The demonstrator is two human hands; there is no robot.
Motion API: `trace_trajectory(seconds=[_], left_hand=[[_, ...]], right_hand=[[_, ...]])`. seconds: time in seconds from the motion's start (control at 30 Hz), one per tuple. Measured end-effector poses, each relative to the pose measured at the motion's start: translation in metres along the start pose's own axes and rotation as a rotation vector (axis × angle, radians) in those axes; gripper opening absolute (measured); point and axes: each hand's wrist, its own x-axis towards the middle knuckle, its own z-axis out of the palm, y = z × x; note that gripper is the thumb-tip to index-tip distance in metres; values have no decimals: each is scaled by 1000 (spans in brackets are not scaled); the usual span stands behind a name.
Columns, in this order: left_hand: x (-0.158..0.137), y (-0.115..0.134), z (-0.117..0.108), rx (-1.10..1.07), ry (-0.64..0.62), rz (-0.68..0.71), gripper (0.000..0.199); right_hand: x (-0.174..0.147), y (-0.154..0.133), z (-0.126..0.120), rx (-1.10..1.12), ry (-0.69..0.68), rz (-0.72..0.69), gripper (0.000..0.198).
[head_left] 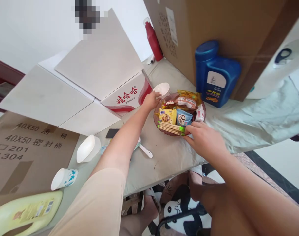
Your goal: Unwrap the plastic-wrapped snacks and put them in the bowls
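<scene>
A round brown plate on the cloth-covered table holds packaged snacks. Among them are a yellow cookie packet, a blue packet and a bundle of thin sticks with green ends. Behind its left side sits a small white bowl. My left hand reaches to this bowl, fingers closed at its near side; their tips are partly hidden. At the plate's near right edge, my right hand is closed on the rim, fingertips beside the sticks' green end and thumb lower down.
A blue jug stands right of the plate before a large cardboard box. An open white carton is on the left. Nearer are a white container, a paper cup, a yellow bottle and a white handle.
</scene>
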Motion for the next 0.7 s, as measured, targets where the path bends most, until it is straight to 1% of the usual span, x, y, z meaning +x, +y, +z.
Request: trace_trajectory(seconds=[0.07, 0.1, 0.17, 0.2, 0.27, 0.33, 0.4, 0.43, 0.47, 0.53, 0.57, 0.63, 0.7], left_hand=[[14, 8, -2, -63, 13, 82, 46], [15, 10, -7, -92, 44, 101, 51], [0, 10, -22, -135, 148, 98, 53], [-17, 10, -31, -151, 208, 89, 52], [-66, 14, -47, -161, 298, 55, 46], [-130, 24, -56, -150, 360, -2, 42], [-195, 39, -53, -166, 418, -67, 36], [-224, 46, -49, -186, 447, -105, 31], [-251, 52, -42, -227, 469, -142, 26], [-296, 58, -27, -345, 479, -189, 16], [-314, 58, -19, -392, 481, -194, 15], [-342, 51, -3, -436, 481, -166, 14], [-358, 39, 11, -417, 482, -113, 15]], right_hand=[[4, 0, 0, 0, -14, 6, 11], [7, 1, 1, 3, -19, -2, 11], [12, 5, 5, 23, -19, -36, 9], [13, 7, 7, 43, -10, -56, 8], [14, 9, 12, 84, 50, -93, 9], [11, 5, 15, 90, 174, -101, 14], [6, -3, 17, 31, 283, -64, 21], [2, -8, 18, -11, 291, -34, 24], [-1, -13, 19, -52, 253, -4, 27], [-7, -23, 22, -113, 72, 48, 31], [-9, -27, 25, -133, -22, 68, 34], [-7, -34, 31, -169, -138, 90, 39], [4, -40, 37, -214, -162, 87, 39]])
